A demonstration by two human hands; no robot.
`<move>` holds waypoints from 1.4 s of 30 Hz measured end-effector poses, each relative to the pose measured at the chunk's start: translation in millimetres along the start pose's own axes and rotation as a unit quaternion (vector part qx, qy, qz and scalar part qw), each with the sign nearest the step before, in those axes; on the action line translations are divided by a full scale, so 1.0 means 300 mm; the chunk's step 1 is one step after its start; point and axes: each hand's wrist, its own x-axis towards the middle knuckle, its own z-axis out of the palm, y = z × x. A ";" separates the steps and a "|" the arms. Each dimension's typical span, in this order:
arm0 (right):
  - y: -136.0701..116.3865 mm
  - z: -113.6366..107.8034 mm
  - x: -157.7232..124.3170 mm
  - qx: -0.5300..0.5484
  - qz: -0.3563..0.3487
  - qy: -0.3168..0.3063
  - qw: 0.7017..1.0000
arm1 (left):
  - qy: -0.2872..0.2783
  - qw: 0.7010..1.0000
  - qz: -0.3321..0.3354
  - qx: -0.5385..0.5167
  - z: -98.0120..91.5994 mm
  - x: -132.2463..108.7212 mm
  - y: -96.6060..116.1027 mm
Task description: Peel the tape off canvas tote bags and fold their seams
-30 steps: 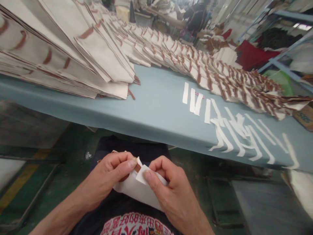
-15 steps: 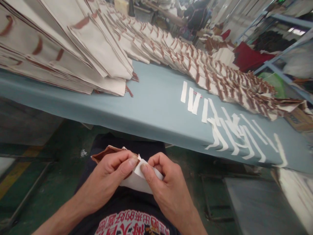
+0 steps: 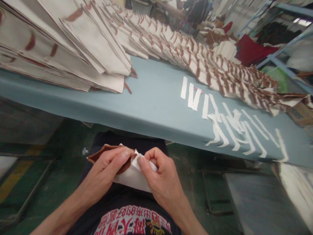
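Observation:
Over my lap I hold a cream fabric piece (image 3: 133,179) with a brown edge; its exact kind does not show. My left hand (image 3: 107,169) pinches the brown-edged part between thumb and fingers. A short white strip (image 3: 138,162) is pinched by my right hand (image 3: 162,173), its tip at the fabric's edge close to the left fingertips. The rest of the strip and part of the fabric are hidden by my fingers. Several similar white strips (image 3: 197,99) lie on the blue-covered table (image 3: 151,98) ahead.
Thick stacks of cream pieces with brown trim (image 3: 97,49) stand on the table at the left. A long row of overlapping ones (image 3: 186,54) runs along the back to the right. Blue shelving (image 3: 281,58) stands at the far right, and a grey surface (image 3: 259,195) sits low at the right.
Both hands have shifted slightly left with the fabric and strip. A little more brown edge shows beside my left fingers. The view has tilted slightly; the hold is unchanged.

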 end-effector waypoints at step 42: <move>0.024 -0.074 0.054 0.034 -0.341 0.029 0.939 | -0.038 0.998 0.032 0.030 -0.061 -0.008 0.163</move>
